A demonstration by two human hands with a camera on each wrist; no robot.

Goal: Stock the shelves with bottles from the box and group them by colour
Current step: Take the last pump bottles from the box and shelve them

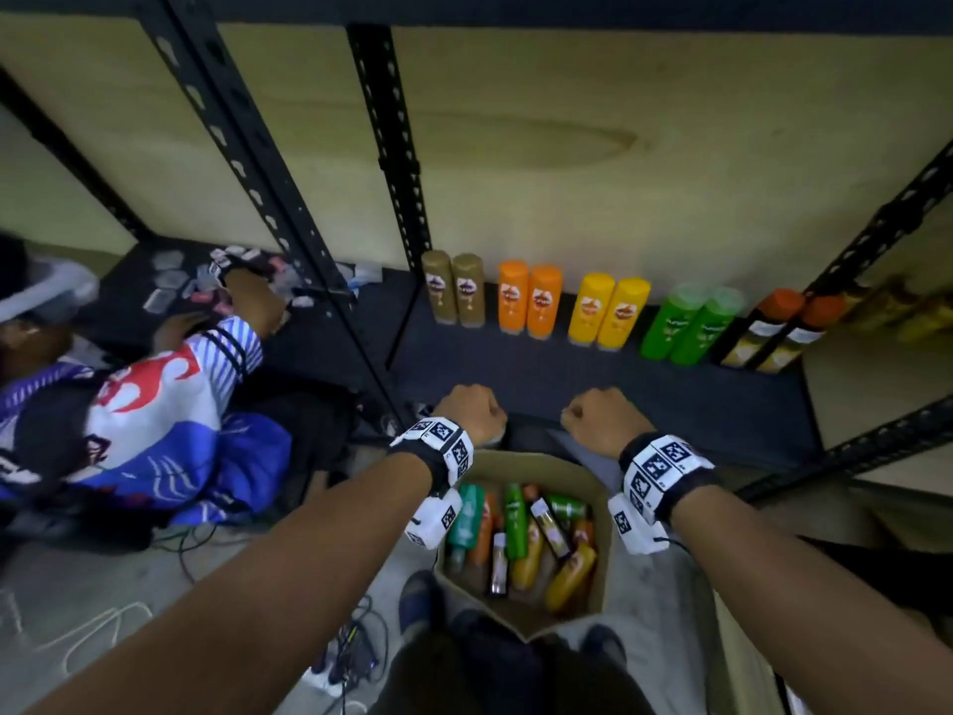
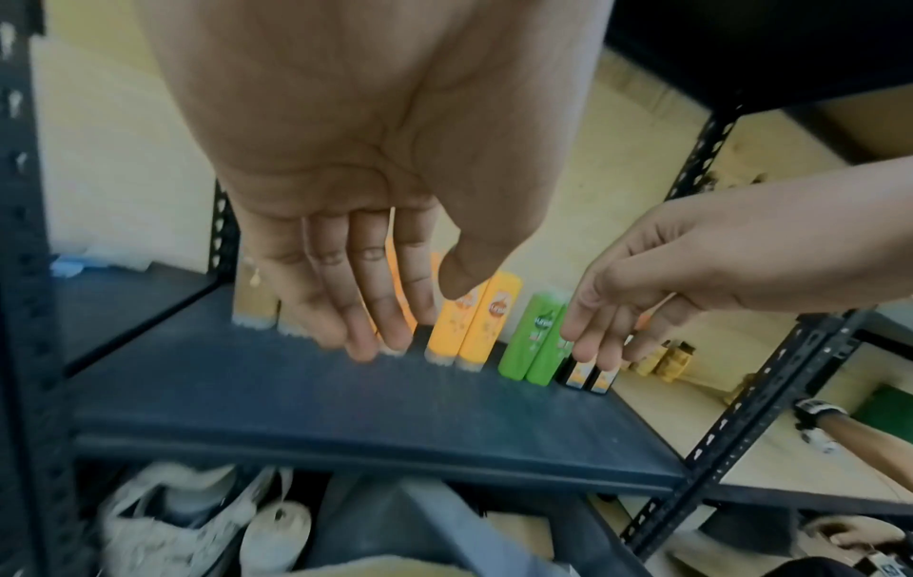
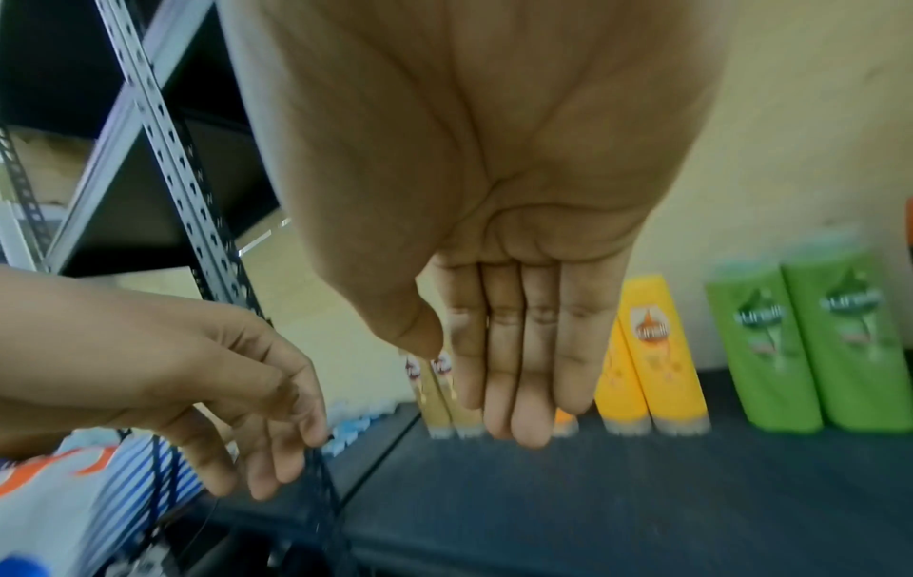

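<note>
With both the left hand (image 1: 472, 411) and right hand (image 1: 601, 418) loose-fingered and empty over the shelf (image 1: 567, 384), best reach into the box (image 1: 601, 585), matching colours to standing pairs.

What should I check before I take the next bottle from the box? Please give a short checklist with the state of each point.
1. Left hand holds nothing: ok, fingers straight.
2. Right hand holds nothing: ok, fingers straight.
3. Box open, bottles reachable: ok, several lie inside.
4. Pairs on the shelf grouped by colour: ok, the gold pair, orange pair, yellow pair, green pair and dark orange-capped pair stand upright.
5. Free shelf space in front of the row: ok.
6. Box colours all match shelf groups: cannot tell.
</note>
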